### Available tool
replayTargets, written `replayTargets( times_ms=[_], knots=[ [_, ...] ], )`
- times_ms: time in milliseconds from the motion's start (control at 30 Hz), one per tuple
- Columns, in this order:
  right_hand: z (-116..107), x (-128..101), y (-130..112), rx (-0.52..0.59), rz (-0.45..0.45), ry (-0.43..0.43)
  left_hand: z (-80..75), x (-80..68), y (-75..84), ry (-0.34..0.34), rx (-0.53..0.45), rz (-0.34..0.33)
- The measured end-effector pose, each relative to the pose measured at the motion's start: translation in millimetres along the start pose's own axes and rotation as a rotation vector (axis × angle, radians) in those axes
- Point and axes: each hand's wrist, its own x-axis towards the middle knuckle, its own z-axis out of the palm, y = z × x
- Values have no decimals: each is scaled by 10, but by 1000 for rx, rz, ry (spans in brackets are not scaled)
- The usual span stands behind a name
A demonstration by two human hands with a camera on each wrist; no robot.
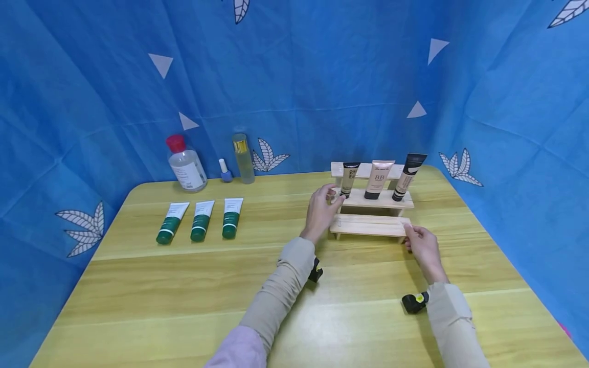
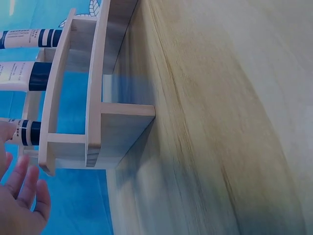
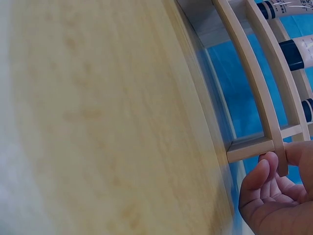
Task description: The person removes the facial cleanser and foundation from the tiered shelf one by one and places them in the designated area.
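A three-step wooden display stand (image 1: pixel 370 225) stands right of the table's middle. On its middle step are a small beige tube with a black cap (image 1: pixel 348 180), a pink BB cream tube (image 1: pixel 379 179) and a black-and-beige tube (image 1: pixel 406 178), all upright on their caps. My left hand (image 1: pixel 320 210) is at the stand's left end, a fingertip at the small beige tube (image 2: pixel 22 131) and the other fingers loosely extended below it. At the other end, my right hand (image 1: pixel 424 249) pinches the front step's corner between thumb and fingers (image 3: pixel 268 169).
Three green-and-white tubes (image 1: pixel 201 221) lie in a row on the left of the table (image 1: pixel 184 301). Behind them stand a clear bottle with a red cap (image 1: pixel 187 167), a small purple nail polish bottle (image 1: pixel 225 173) and a tall yellowish bottle (image 1: pixel 244 162). Blue cloth (image 1: pixel 294 76) hangs around the table.
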Motion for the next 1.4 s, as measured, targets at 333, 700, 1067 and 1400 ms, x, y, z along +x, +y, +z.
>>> replayTargets(
  times_ms=[333,700,1067,1400],
  knots=[
    [2,-11,2,5,5,-3,76,72,4,-37,26,-16],
    [15,-9,25,-8,11,-2,143,137,26,-40,99,-36],
    [20,-13,15,-18,16,-1,119,144,28,-64,28,-62],
    [7,-5,2,-11,16,-1,21,47,-19,-83,-52,-46]
  ],
)
